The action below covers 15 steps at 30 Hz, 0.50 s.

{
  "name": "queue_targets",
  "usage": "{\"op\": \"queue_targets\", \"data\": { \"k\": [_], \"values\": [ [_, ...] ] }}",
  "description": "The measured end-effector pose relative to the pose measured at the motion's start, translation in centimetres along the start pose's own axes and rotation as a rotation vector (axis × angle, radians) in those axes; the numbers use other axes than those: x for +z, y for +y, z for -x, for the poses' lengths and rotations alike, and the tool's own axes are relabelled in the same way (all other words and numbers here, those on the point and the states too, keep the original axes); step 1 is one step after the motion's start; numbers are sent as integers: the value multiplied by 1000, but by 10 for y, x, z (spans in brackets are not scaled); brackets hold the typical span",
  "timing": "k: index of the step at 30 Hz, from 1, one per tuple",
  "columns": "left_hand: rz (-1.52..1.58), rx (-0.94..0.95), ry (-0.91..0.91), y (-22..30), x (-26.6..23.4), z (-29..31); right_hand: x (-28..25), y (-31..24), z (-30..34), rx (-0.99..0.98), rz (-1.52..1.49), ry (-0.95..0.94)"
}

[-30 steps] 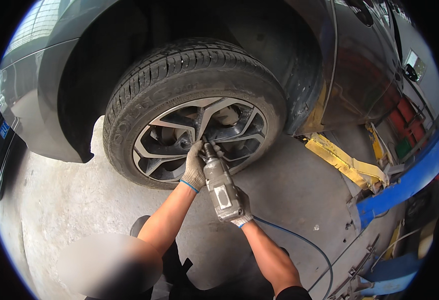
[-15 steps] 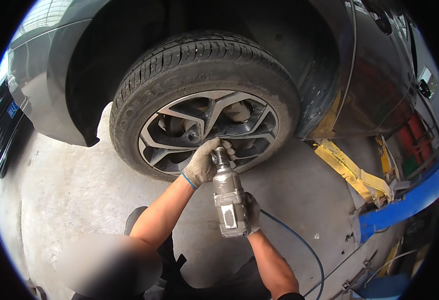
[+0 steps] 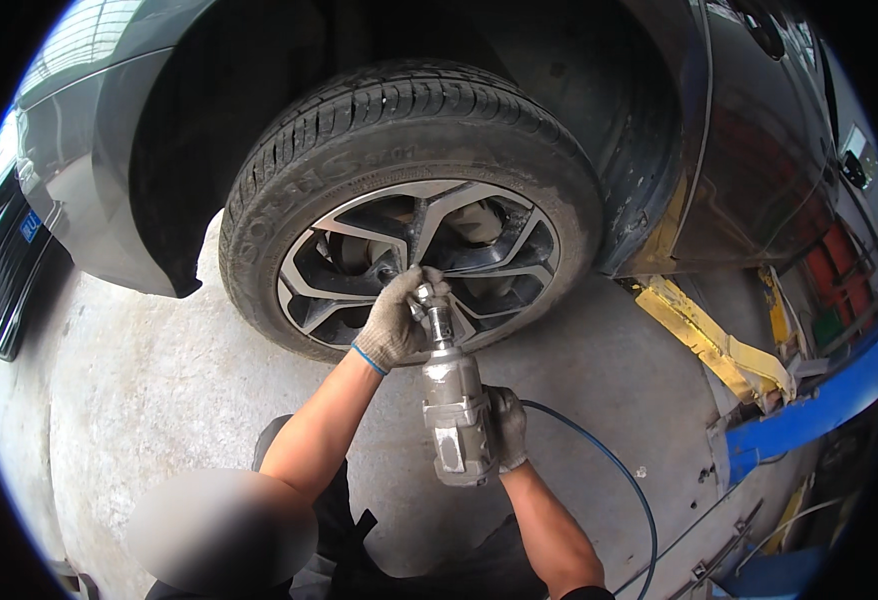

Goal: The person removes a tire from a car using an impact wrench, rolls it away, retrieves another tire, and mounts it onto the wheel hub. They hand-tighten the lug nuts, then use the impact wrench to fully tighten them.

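My right hand (image 3: 509, 428), in a grey work glove, is closed round the grip of a worn metal impact wrench (image 3: 452, 400), whose body hides part of the fingers. The wrench's socket (image 3: 441, 324) points at the lower middle of a car wheel (image 3: 414, 225) with a two-tone spoked rim. At the socket's tip my gloved left hand (image 3: 394, 318) is closed, pinching small shiny metal that looks like a wheel nut (image 3: 424, 292). The left fingertips are close to the hub; whether they touch the rim I cannot tell. The socket's far end is partly behind them.
A blue air hose (image 3: 614, 455) curves from beside the wrench down to the right. Right of the wheel is a yellow lift arm (image 3: 709, 340) with a blue beam (image 3: 799, 405). The dark car's fender (image 3: 109, 170) arches over the tyre. Another vehicle (image 3: 9, 270) stands far left.
My left hand has moved slightly up and left towards the hub, baring shiny metal at its fingers. The wrench has tilted, its socket end shifting left and its rear moving slightly down.
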<state>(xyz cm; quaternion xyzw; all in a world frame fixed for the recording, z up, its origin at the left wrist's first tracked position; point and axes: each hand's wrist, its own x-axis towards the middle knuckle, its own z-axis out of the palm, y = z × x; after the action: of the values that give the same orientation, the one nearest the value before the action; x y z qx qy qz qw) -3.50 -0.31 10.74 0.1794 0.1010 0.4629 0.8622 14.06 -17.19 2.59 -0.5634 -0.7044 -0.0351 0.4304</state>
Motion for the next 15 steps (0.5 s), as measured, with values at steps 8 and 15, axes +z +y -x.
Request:
{"op": "queue_targets", "data": {
  "k": [8,15],
  "values": [
    [-70,-108,149,-30,-35,34,11,-1,2,77,62,-244],
    [-306,-106,292,-33,-51,40,83,49,38,433,-647,-159]
  ]
}}
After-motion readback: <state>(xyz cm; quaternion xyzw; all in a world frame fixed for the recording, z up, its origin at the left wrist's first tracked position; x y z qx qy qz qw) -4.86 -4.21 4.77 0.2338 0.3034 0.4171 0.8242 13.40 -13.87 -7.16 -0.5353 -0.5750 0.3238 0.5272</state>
